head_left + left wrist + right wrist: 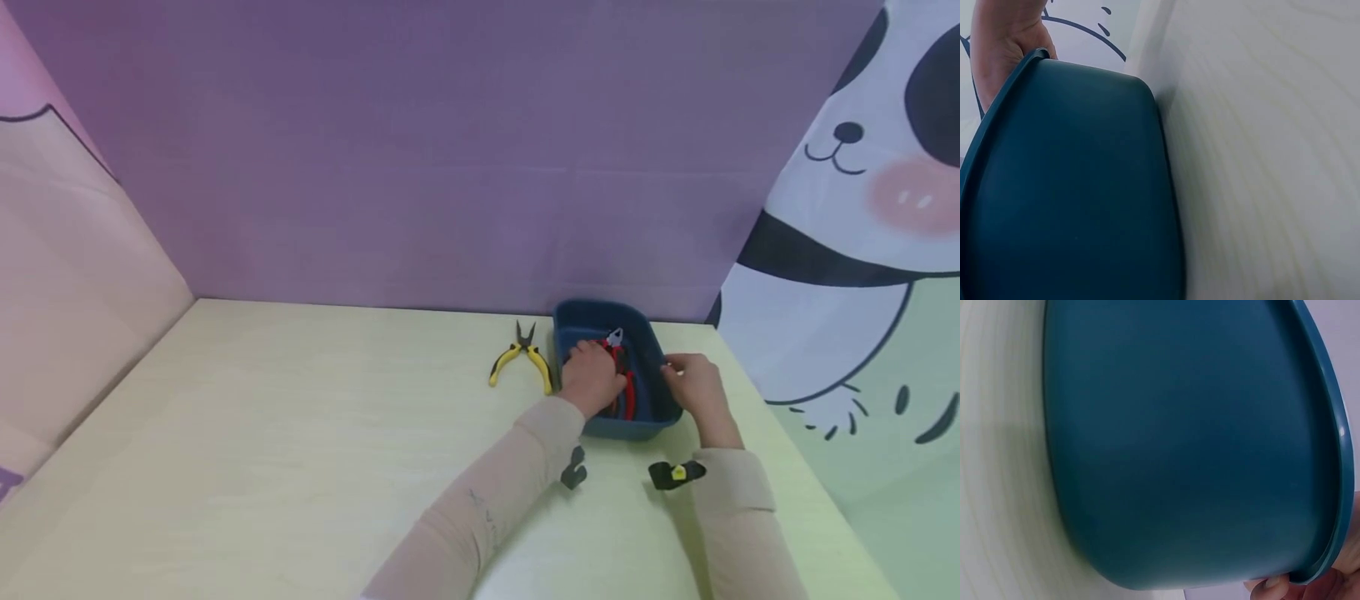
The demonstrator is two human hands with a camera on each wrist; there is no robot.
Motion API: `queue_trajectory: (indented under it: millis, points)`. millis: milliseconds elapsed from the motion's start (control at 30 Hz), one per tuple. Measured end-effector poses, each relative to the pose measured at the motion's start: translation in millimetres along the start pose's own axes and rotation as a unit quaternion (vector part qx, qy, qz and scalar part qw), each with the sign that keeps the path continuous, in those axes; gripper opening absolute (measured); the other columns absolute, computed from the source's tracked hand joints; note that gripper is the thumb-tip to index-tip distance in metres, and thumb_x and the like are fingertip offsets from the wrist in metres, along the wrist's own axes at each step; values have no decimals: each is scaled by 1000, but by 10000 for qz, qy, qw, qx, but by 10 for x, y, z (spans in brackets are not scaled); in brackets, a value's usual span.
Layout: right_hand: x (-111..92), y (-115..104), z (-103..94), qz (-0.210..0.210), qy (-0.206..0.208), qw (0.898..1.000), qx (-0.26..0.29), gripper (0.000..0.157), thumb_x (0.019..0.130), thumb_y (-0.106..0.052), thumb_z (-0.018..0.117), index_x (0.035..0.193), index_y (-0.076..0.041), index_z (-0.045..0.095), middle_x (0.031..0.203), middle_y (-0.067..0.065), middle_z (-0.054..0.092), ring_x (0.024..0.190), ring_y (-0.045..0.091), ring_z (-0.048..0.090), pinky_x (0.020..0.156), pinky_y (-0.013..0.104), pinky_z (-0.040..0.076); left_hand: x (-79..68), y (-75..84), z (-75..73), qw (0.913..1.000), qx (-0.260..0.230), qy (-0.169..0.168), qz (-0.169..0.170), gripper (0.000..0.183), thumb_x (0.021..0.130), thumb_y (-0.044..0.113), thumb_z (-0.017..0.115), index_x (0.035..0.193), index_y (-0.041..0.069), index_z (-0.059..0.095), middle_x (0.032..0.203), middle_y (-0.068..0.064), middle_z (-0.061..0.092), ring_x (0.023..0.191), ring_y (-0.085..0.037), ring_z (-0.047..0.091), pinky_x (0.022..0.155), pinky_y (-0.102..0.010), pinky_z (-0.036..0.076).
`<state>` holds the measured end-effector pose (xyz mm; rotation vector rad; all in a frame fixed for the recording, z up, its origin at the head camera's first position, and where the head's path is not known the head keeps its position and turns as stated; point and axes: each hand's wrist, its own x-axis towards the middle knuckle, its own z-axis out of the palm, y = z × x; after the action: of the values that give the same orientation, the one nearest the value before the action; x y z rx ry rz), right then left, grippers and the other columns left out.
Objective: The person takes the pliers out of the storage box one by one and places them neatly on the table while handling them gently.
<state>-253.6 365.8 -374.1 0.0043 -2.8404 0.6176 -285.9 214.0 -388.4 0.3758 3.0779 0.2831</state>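
A dark blue plastic bin [648,429] stands at the back right of the table. My left hand [592,379] reaches over its front left side, down among the tools inside; its fingertips are hidden. Beside that hand lie red-handled pliers [629,396], and a silver pliers head [615,337] points to the back of the bin. My right hand [693,385] pinches the bin's right rim, its thumb and fingers at the edge. The left wrist view shows the bin's outer wall [1079,181] with the right hand [1013,47] behind the rim; fingers [1270,587] show at the rim in the right wrist view.
Yellow-handled needle-nose pliers [522,354] lie spread on the pale table [300,442], just left of the bin. A purple backdrop [450,167] rises at the table's back edge, and a panda-printed sheet [847,333] borders the right side.
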Motion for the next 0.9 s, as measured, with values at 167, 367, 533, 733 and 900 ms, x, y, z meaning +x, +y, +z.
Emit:
queue_trajectory:
  millis: [167,367,533,733,900]
  points:
    - [-4,-12,13,17,-45,10000,5,29,89,-6,52,109,13,61,97,30,65,92,47,61,78,53,48,5,-11,2,9999,34,130,-78,72,89,54,50,142,5,38,132,-10,48,116,-18,50,86,-23,48]
    - [7,-20,15,-6,-70,10000,-30,29,89,-6,52,109,13,61,97,31,65,91,47,61,78,53,48,29,-23,24,9982,-167,554,-131,73,89,53,51,142,4,38,129,-10,50,114,-18,51,82,-24,50]
    - [1,-42,6,-21,-37,10000,-50,29,89,-6,52,108,14,61,97,31,65,91,48,61,78,54,48,20,-54,-28,9972,-110,722,-142,72,90,53,50,141,4,39,131,-11,50,115,-19,51,82,-25,51]
    - [0,-38,-1,-14,-14,10000,-36,29,88,-6,52,108,14,61,100,31,64,93,49,60,79,54,47,-1,-109,-155,9961,-170,867,-14,70,90,50,50,140,1,40,129,-13,51,112,-20,52,83,-26,49]
    - [13,-11,0,-16,-57,9999,-83,29,88,-7,52,108,14,61,99,31,64,93,49,60,79,54,47,-2,-174,-248,9959,-230,879,41,72,90,51,49,140,0,40,129,-14,51,112,-20,51,83,-26,49]
